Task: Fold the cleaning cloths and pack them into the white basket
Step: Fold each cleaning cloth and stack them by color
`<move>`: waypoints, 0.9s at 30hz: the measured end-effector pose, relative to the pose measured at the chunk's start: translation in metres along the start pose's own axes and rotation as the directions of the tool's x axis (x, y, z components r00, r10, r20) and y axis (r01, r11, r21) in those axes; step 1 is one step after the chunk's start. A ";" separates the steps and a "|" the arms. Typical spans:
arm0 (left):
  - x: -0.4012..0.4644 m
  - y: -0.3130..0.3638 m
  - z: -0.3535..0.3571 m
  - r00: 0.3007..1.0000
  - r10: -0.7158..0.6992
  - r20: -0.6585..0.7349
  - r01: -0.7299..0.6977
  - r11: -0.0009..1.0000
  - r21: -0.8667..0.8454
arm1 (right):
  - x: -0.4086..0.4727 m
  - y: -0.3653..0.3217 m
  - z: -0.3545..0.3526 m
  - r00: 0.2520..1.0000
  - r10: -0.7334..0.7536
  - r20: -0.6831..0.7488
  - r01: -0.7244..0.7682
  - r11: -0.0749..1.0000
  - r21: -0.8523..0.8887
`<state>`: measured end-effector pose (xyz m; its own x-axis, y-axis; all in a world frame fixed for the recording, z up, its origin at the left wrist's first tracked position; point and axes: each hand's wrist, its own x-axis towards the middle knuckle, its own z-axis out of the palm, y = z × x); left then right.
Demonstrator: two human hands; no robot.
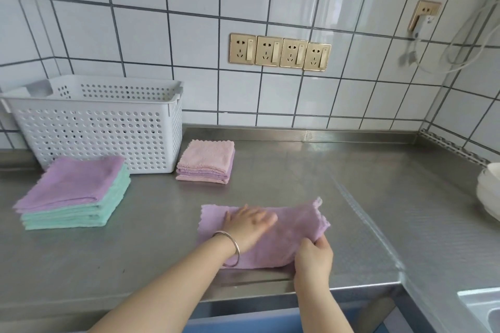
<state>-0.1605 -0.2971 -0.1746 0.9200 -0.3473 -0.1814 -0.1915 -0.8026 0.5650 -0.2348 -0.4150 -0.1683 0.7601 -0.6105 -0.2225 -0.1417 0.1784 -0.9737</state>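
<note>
A purple cleaning cloth (292,227) lies on the steel counter near the front edge. My left hand (249,224) presses flat on its left half, a bangle on the wrist. My right hand (313,254) pinches the cloth's near right edge, and the right side is lifted and rumpled. At the back left stands the white perforated basket (102,127); its inside is hidden. In front of it sits a stack of unfolded cloths (75,192), purple on top and green beneath. To the basket's right is a small pile of folded pink and purple cloths (207,162).
The steel counter (351,184) runs to a tiled wall with gold sockets (280,53). White bowls (489,192) sit at the right edge, below a plugged-in white cable (422,27). A sink corner (484,308) shows at the bottom right.
</note>
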 end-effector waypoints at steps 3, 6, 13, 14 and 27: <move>0.002 -0.001 -0.026 0.975 -0.222 -0.024 0.145 0.709 -0.691 | -0.006 0.004 0.010 0.951 -0.254 0.174 0.291 0.926 -0.242; 0.001 -0.005 -0.044 0.949 -0.315 0.028 0.171 0.437 -0.883 | -0.009 0.016 0.029 0.719 -0.541 0.435 0.691 0.622 -0.369; -0.009 -0.031 -0.050 0.892 -0.407 -0.198 0.260 0.819 -0.511 | -0.012 0.034 0.045 0.479 -0.525 0.703 0.875 0.221 -0.432; -0.012 -0.035 -0.050 0.896 -0.397 -0.198 0.270 0.842 -0.468 | -0.011 0.033 0.044 0.500 -0.499 0.707 0.862 0.210 -0.461; -0.022 -0.060 -0.040 0.835 -0.431 -0.340 0.352 0.896 -0.272 | -0.005 0.041 0.041 0.519 -0.384 0.764 0.841 0.072 -0.536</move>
<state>-0.1560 -0.2220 -0.1726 0.9677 0.2212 -0.1213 0.2449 -0.7091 0.6612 -0.2182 -0.3728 -0.2054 0.9333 0.2039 0.2955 0.2895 -0.9142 -0.2837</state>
